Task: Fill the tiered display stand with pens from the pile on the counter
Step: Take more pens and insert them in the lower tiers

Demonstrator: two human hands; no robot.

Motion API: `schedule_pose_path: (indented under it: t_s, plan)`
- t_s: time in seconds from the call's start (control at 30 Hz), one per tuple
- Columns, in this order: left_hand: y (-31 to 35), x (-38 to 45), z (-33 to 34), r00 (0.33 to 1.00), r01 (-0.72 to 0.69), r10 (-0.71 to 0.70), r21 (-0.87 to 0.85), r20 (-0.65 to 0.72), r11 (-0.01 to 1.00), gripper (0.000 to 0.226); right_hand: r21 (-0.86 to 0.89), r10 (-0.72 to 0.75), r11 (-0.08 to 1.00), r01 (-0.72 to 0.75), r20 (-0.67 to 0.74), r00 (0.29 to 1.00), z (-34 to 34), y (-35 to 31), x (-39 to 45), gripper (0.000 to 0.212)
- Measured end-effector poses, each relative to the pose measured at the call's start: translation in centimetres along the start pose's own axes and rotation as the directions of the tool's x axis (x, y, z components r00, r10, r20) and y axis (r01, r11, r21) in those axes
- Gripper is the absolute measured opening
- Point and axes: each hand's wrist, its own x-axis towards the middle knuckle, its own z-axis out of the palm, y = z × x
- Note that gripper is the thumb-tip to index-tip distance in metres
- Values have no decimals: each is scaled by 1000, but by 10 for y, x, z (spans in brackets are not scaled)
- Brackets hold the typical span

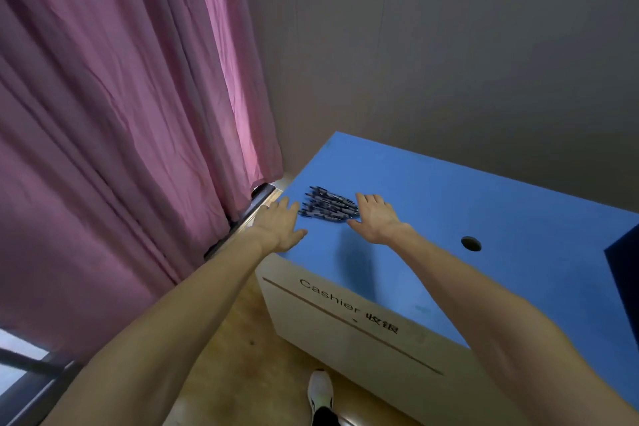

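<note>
The pale front panel of the counter (432, 204) reads "Cashier" in thin grey letters, followed by two bold Chinese characters, with a brown line running under the words. Print on the pens (328, 204) is too small to read. The pens lie in a dark blue heap on the blue countertop, near its far left corner. Both bare arms reach forward from the bottom of the view. The left hand (278, 226) rests flat at the counter's left edge, fingers straight and together, fingertips just beside the left end of the heap. The right hand (375, 216) lies palm down, fingers straight and slightly spread, touching the heap's right end; neither hand holds anything. A round hole (471, 243) is cut in the countertop to the right, well apart from the pens. A pink curtain (114, 114) hangs on the left, and a white shoe (320, 387) shows on the wooden floor below.
</note>
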Motion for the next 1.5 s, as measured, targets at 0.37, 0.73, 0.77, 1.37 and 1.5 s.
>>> schedule_pose_path:
  t_s: [0.37, 0.73, 0.77, 1.37, 1.5]
  plan:
    - [-41, 169, -3, 986, -31, 40, -55, 162, 998, 66, 167, -45, 986, 12, 194, 980, 19, 20, 174, 50]
    - [-31, 261, 21, 947, -104, 125, -86, 297, 991, 63, 173, -136, 980, 94, 249, 959, 41, 34, 220, 13]
    - [-31, 264, 22, 948, -101, 124, -94, 294, 990, 65, 176, -129, 981, 86, 253, 959, 39, 35, 220, 13]
    - [-25, 290, 30, 936, -229, 272, -198, 225, 953, 66, 193, 39, 976, -104, 316, 948, 37, 74, 227, 34]
    - [-23, 296, 27, 933, -249, 283, -169, 224, 954, 58, 185, 35, 978, -101, 332, 943, 36, 69, 230, 36]
